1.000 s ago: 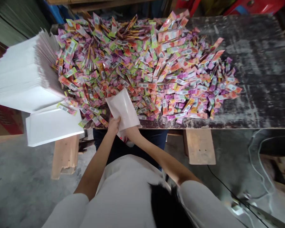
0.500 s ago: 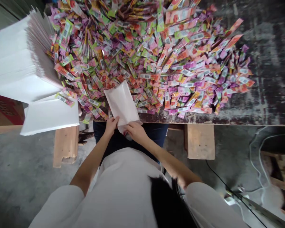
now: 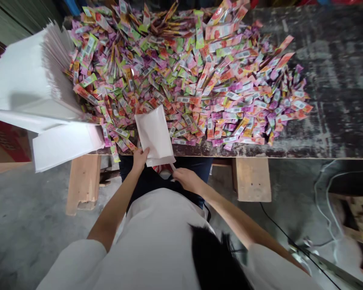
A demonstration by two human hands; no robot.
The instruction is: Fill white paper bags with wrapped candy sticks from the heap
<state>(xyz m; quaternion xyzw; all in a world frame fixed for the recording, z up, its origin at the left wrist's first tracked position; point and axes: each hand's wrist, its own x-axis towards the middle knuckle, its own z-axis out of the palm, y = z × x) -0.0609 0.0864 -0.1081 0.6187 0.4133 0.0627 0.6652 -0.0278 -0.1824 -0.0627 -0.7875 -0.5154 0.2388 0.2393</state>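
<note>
A white padded envelope (image 3: 155, 135) lies tilted over the front edge of the table, against the heap of small packets. My left hand (image 3: 140, 158) pinches its lower left edge, thumb on top. Just off the envelope's lower right corner, my right hand (image 3: 186, 178) is closed, fingers curled together. A narrow pale bit shows between that corner and the right fingertips; I cannot tell what it is. Colourful stick-shaped sachets (image 3: 181, 90) in pink, green, orange and purple are piled beyond the envelope.
To the left stands a tall stack of white envelopes (image 3: 24, 76), with further envelopes (image 3: 68, 145) jutting past the table edge. A red and brown carton (image 3: 7, 141) sits beneath them. The dark worn tabletop (image 3: 335, 88) extends right. Wooden legs (image 3: 252, 179) and cables (image 3: 278, 227) are below.
My right hand has moved right and down, off the envelope's lower edge. The envelope has straightened slightly, and my left hand keeps its pinch. The view has shifted a little.
</note>
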